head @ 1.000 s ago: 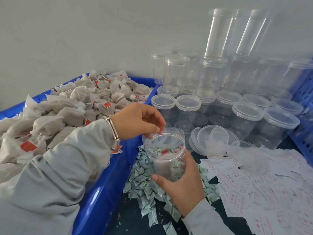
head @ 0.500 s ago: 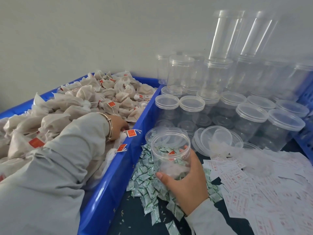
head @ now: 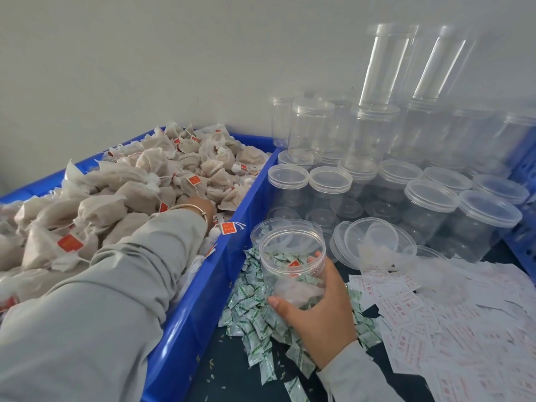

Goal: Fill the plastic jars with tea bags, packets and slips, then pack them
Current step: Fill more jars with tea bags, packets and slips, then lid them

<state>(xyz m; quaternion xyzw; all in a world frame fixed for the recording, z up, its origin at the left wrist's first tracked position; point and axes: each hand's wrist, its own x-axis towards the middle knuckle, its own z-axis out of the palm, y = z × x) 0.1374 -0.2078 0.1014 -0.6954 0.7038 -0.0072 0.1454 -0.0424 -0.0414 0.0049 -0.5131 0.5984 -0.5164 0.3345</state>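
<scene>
- Watching from the head view, the right hand (head: 316, 311) wraps its fingers round an open plastic jar (head: 291, 265), holding it upright above the heap of green-and-white packets (head: 255, 311) on the dark table (head: 220, 369).
- One tea bag with a red tag already lies inside the jar, low against the wall.
- The left hand (head: 200, 206) is buried in the tea bags (head: 130, 192) filling the blue crate (head: 203, 300); only the wrist with its bracelet (head: 188, 208) shows, so I cannot tell whether those fingers are pinching a bag or lying loose.
- To do this step well, I would say lift one bag clear by its body so the strings of its neighbours do not trail along, and keep the jar mouth tilted towards the crate for a short drop.
- Printed slips (head: 435, 314) lie spread to the right, loose lids (head: 374, 242) just behind the jar, and capped empty jars (head: 429, 204) stacked beyond.
- Print on the slips is too blurred to read, and the stacked jars at the far right are cut off by the frame.
</scene>
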